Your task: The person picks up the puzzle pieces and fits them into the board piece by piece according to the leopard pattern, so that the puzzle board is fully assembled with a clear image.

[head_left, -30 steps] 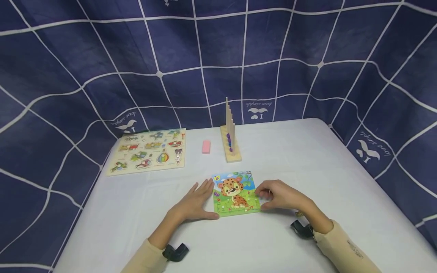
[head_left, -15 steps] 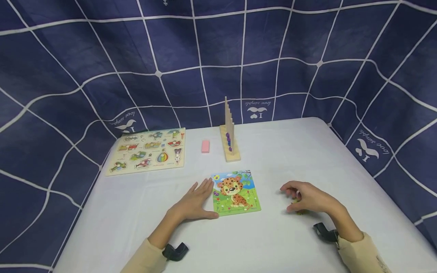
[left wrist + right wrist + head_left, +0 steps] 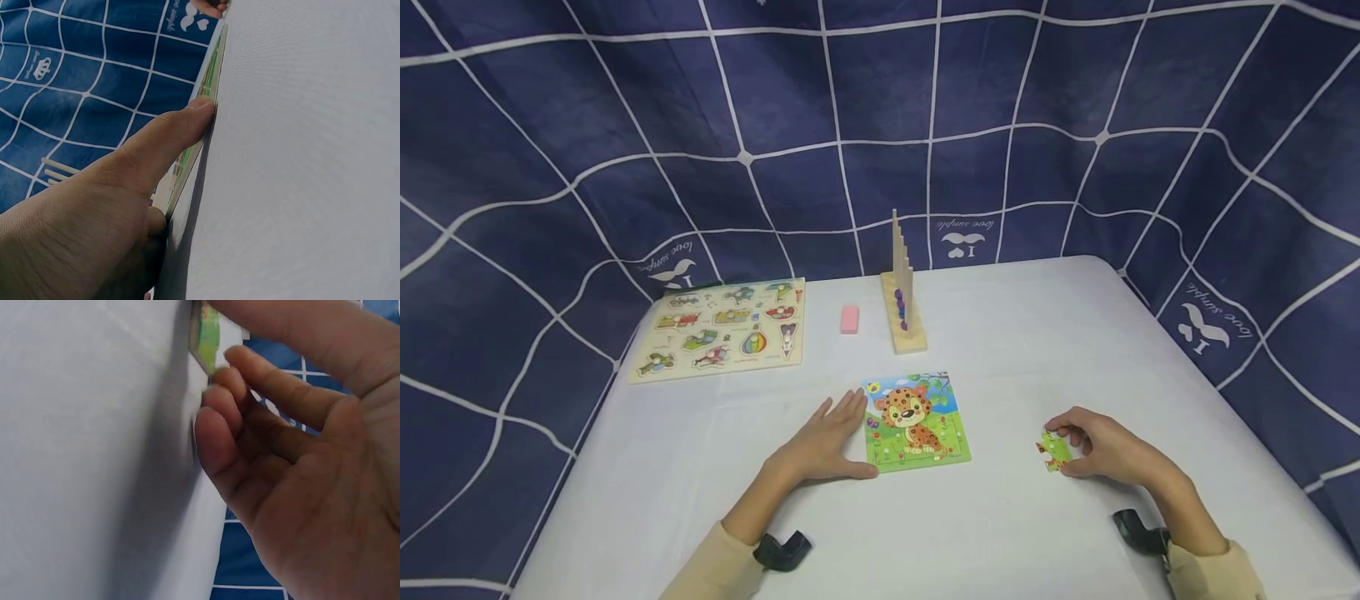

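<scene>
A square jigsaw puzzle [image 3: 917, 421] with a cartoon leopard lies flat on the white table in the head view. My left hand [image 3: 826, 442] rests at its left side, fingers along the left edge and thumb [image 3: 194, 119] at the near left corner. To the right of the puzzle, my right hand [image 3: 1108, 450] pinches a small green and orange puzzle piece [image 3: 1057, 452] between thumb and index finger, close over the table. Only a green part of this piece [image 3: 208, 340] shows in the right wrist view, partly behind the thumb; the other fingers are curled below it.
A wooden peg puzzle board [image 3: 722, 329] with vehicle shapes lies at the back left. Beside it are a pink block [image 3: 849, 320] and a wooden stand [image 3: 910, 340] with upright rods and purple and blue beads. A dark blue checked cloth [image 3: 820, 108] hangs behind the table.
My right hand has moved right from the puzzle's right edge to the small piece and now pinches it. The left hand stays beside the puzzle.
</scene>
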`<action>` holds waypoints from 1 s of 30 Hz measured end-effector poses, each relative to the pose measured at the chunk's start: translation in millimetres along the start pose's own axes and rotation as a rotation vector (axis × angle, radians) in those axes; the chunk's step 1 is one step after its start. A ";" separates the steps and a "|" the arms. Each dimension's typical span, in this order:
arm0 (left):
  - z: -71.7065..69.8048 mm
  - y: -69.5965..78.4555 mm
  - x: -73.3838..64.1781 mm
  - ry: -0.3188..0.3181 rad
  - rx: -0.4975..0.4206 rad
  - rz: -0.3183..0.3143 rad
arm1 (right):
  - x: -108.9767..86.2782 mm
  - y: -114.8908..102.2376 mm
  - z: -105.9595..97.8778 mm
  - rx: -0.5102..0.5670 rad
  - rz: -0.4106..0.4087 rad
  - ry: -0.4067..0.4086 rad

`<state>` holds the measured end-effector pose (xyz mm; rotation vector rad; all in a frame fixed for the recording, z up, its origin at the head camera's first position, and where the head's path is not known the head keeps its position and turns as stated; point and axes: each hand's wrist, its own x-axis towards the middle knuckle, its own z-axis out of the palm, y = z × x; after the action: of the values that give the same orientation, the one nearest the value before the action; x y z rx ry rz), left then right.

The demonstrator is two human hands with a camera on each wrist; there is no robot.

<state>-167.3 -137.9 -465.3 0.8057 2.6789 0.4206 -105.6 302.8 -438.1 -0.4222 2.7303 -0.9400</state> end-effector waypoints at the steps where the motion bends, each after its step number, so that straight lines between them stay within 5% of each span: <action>1: 0.4 -0.3 0.2 0.000 0.000 0.001 | 0.2 0.7 0.3 -0.004 -0.004 0.005; 13: 0.9 -0.2 -0.7 0.008 0.003 0.020 | 0.8 3.8 2.4 -0.021 0.078 0.016; 30: 1.6 -0.7 -0.2 0.011 -0.002 0.008 | 10.6 -0.7 3.0 -0.064 0.034 0.079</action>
<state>-166.9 -138.3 -466.9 0.8158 2.6861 0.4312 -114.5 297.0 -441.2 -0.3555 2.8364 -0.8803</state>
